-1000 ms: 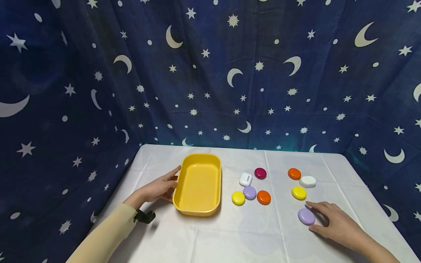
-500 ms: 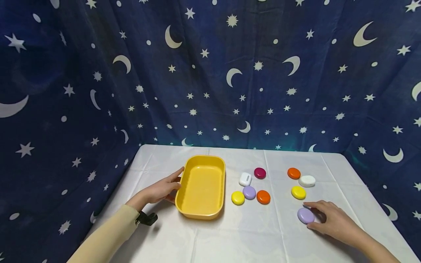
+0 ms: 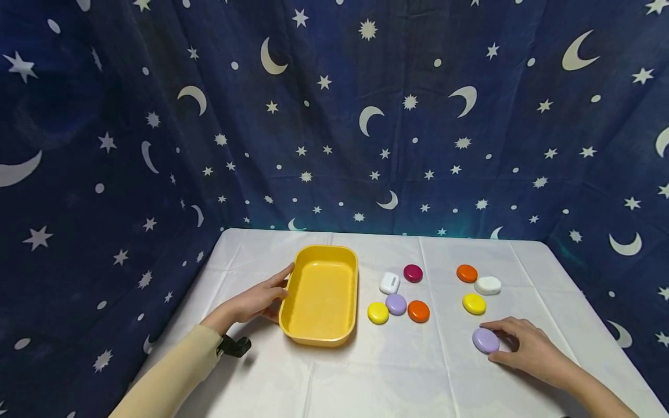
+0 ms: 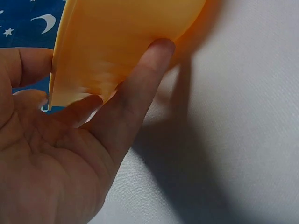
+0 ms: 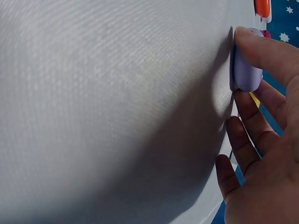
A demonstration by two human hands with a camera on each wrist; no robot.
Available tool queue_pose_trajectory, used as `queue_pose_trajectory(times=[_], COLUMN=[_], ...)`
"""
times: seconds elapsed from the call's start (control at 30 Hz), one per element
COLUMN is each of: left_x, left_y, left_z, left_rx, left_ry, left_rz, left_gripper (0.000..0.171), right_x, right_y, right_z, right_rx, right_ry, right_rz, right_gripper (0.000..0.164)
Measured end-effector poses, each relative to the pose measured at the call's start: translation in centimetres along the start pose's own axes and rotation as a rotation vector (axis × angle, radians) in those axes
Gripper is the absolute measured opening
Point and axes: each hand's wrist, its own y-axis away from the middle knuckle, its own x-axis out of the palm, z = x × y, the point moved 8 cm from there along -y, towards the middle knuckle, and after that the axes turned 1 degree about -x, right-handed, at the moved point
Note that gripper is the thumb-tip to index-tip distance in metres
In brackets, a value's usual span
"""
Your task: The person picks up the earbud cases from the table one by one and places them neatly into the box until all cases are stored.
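Note:
My left hand (image 3: 257,303) touches the left side of a yellow rectangular tray (image 3: 292,339) with its fingertips. In the left wrist view, a long straight finger (image 4: 140,84) lies against the tray's outer wall, and another fingertip meets its rim. On the right, my right hand (image 3: 528,348) pinches a smooth lilac disc (image 3: 485,340) between thumb and finger, close over the table. The right wrist view shows the disc (image 5: 247,70) edge-on, thick and rounded, with the thumb at one end and the other fingers spread below.
Right of the tray sit a white case (image 3: 389,283), a dark red disc (image 3: 413,273), and yellow (image 3: 378,313), lilac (image 3: 396,304) and orange discs (image 3: 418,311). Beyond my right hand are orange (image 3: 467,273), white (image 3: 488,285) and yellow (image 3: 474,303) ones. A starry curtain (image 3: 334,128) surrounds the white-covered table.
The tray has slid slightly right, with my left hand moving along at its side. My right thumb and finger have closed in on the lilac disc.

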Motion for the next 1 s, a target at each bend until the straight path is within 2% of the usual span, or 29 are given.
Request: queue_pose_trajectory(times=[0.27,0.43,0.57,0.73,0.9,1.0], left_x=[-0.3,-0.3,-0.4,-0.3,-0.1,-0.1], left_y=[0.0,0.1,0.3,0.3,0.3,0.2], left_z=[0.1,0.0,-0.1,-0.1,0.0,0.1], left_rx=[0.004,-0.004,-0.008,0.002,0.021,0.017], left_ry=[0.016,0.034,0.038,0.054,0.073,0.084], left_rz=[-0.005,-0.005,-0.012,-0.002,0.024,0.023], left_gripper=[0.077,0.077,0.076,0.076,0.077,0.077], right_x=[-0.3,-0.6,-0.8,-0.7,-0.5,-0.1], right_y=[-0.3,-1.2,-2.6,-4.6,-6.5,-7.6], right_z=[0.6,1.9,4.0,7.4,10.6,12.4], right_rx=[-0.020,-0.015,-0.022,-0.092,-0.173,-0.172], right_ry=[-0.011,-0.040,-0.079,-0.132,-0.141,-0.146], right_rz=[-0.022,-0.007,0.013,0.001,-0.026,-0.007], right_gripper=[0.061,0.064,0.065,0.059,0.054,0.056])
